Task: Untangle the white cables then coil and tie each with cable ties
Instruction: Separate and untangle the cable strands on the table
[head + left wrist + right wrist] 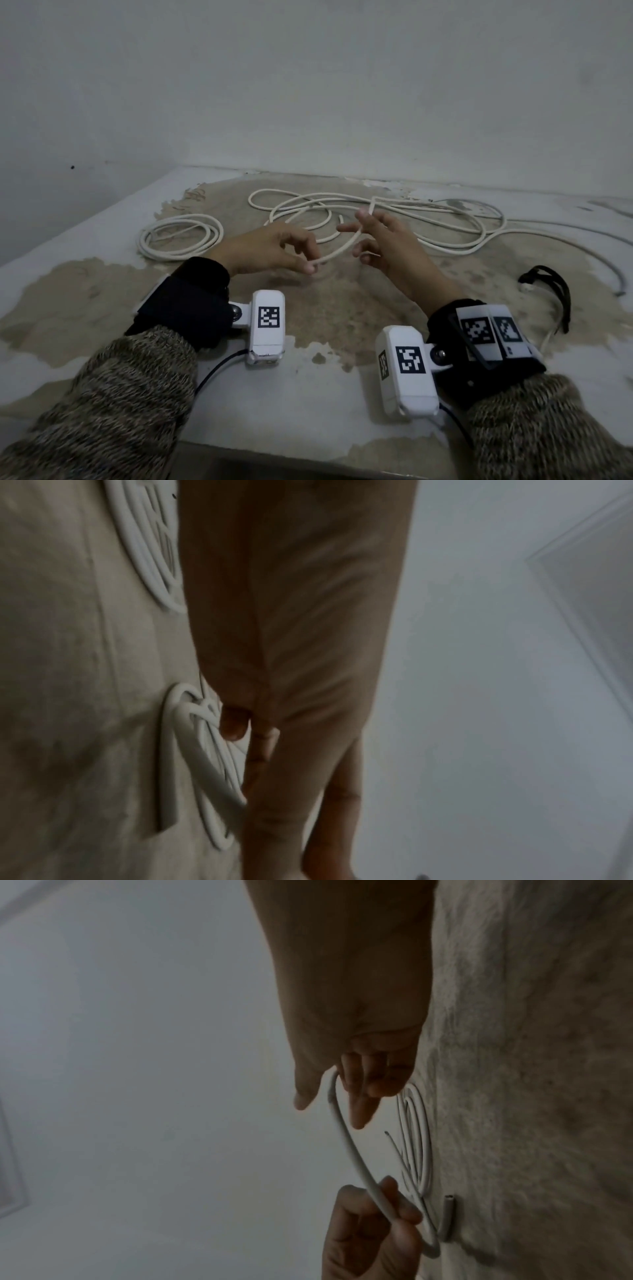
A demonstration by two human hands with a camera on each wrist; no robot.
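Note:
A loose white cable [337, 248] runs between my two hands above the table. My left hand [310, 265] pinches it near its end with thumb and forefinger, also plain in the right wrist view, where the left hand [369, 1231] grips the cable [349, 1145]. My right hand [368, 233] holds the same strand between thumb and fingers, and the cable rises out past its fingertips. The right hand [356, 1015] has its fingers curled beside the strand. Further tangled white cable [308, 209] lies behind the hands. A coiled white cable [180, 236] lies at the left.
Black cable ties [548, 291] lie on the table at the right. Long cable runs [479, 240] sweep toward the right edge. The worn table [325, 315] meets a wall at the back. A cut cable end [448, 1215] rests on the surface.

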